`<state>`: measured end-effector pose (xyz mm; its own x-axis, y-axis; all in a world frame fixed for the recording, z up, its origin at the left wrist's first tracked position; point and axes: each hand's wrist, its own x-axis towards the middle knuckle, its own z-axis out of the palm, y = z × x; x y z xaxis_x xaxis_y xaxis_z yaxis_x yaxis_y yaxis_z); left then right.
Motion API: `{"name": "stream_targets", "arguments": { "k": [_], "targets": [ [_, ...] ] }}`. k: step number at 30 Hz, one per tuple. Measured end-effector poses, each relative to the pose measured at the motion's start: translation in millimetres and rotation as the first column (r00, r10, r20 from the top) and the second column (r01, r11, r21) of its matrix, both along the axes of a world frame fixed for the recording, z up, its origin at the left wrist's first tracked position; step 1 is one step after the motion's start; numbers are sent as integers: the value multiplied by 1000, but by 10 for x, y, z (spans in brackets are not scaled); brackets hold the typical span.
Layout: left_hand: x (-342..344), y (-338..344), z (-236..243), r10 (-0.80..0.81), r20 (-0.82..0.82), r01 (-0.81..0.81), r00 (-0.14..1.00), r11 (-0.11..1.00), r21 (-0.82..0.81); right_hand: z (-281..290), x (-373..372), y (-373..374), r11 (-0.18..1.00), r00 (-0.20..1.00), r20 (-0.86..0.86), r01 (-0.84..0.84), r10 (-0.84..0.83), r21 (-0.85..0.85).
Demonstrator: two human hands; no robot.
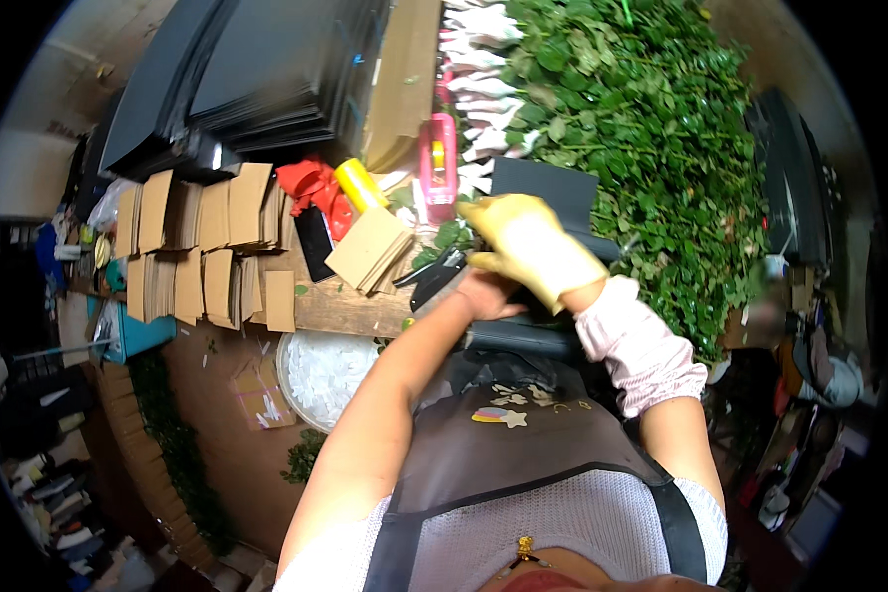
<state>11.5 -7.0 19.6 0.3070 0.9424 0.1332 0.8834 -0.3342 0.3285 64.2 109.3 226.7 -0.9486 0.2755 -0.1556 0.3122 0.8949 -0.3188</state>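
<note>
My right hand (pixel 538 247), in a pale yellow glove, is over the near edge of the wooden bench, its thumb and fingers apart and pointing left. I see nothing between them. My bare left hand (pixel 490 294) is just below the glove, its fingers partly hidden. Beside it lies a black tool (pixel 436 280) whose kind I cannot make out. A black sheet (pixel 553 185) lies beyond the glove, against a large heap of leafy green stems (pixel 651 168). Along the heap's left side runs a row of pale pink-white heads (pixel 485 87). Some loose leaves (pixel 454 235) are by the glove's fingertips.
Left on the wooden bench (pixel 350 311) are a cardboard stack (pixel 370 252), a phone (pixel 315 243), red material (pixel 316 189), a yellow roll (pixel 361 185) and a pink container (pixel 438 163). Black sheets (pixel 276 89) stand behind cardboard bundles (pixel 202 212). Below is a tub of white pieces (pixel 328 373).
</note>
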Motion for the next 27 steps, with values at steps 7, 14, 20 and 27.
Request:
{"name": "stream_targets", "arguments": {
  "k": [7,14,20,27],
  "targets": [
    [77,55,-132,-54,64,51,996,997,52,-1180,-1128,-813,905,813,-479,-130,332,406],
    [60,116,-242,-67,95,59,993,995,80,-1130,-1030,-815,893,817,-385,-317,428,320],
    [66,93,-254,-80,93,68,992,990,125,-606,-573,-705,956,848,-449,-212,282,202],
    [12,169,159,-104,99,116,990,986,-123,-794,1064,-520,152,793,213,357,-570,-921]
  ]
}}
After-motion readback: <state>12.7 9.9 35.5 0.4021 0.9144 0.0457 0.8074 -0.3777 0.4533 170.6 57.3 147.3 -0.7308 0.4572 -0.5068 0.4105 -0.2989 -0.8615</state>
